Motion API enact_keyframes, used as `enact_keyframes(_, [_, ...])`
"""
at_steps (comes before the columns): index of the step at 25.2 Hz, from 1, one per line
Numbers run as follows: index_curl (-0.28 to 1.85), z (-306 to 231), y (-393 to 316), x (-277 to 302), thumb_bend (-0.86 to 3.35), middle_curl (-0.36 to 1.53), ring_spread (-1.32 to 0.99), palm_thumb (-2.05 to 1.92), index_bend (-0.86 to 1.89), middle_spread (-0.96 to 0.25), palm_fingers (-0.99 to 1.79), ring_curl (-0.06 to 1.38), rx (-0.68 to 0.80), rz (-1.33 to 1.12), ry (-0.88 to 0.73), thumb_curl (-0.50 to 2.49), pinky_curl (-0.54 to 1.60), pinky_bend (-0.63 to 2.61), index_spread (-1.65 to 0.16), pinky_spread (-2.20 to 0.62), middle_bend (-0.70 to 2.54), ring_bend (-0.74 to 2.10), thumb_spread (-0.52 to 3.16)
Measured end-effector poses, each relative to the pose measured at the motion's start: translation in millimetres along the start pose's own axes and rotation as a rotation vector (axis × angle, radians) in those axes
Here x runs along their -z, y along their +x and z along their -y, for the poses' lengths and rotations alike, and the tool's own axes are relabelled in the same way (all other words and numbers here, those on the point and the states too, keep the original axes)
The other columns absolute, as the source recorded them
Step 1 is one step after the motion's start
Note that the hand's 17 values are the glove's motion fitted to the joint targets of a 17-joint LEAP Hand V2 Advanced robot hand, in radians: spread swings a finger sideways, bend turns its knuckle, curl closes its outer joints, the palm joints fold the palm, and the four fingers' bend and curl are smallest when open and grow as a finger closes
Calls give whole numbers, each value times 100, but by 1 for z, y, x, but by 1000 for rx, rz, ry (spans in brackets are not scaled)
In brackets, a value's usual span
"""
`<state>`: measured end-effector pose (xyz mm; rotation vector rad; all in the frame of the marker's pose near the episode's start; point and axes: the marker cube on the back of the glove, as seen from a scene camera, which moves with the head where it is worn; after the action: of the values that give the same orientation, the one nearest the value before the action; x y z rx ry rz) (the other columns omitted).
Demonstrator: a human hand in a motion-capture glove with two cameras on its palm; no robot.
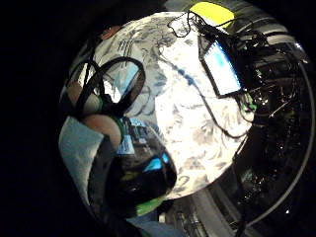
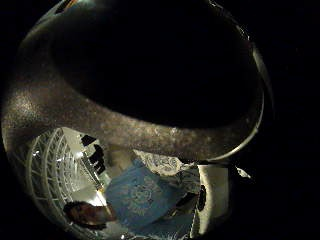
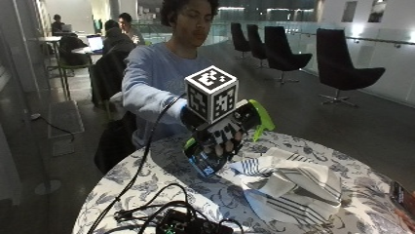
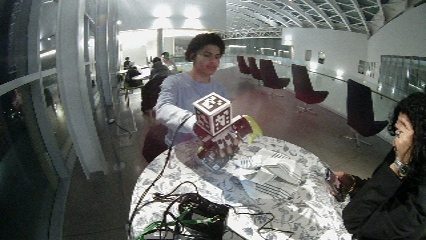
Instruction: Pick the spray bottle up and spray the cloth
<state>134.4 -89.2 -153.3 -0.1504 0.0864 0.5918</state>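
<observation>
Round table (image 3: 162, 170) under a floral-patterned covering; crumpled white cloth (image 3: 292, 183) with dark stripes lies on its right side; gloved right hand (image 3: 217, 139), raised above the table just left of the cloth, curls its fingers around a spray bottle (image 3: 259, 119) with a green trigger; thumb-side palm view alone shows a dark curved surface filling the frame, close to the palm.
</observation>
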Motion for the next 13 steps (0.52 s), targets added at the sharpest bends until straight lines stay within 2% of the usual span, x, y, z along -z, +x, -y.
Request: enact_keyframes(13, [34,3,-6,-7,-3,44,-6,90,13,-8,121,40,-24,-37,-71,53,40,42,-22,-10,33,57,85])
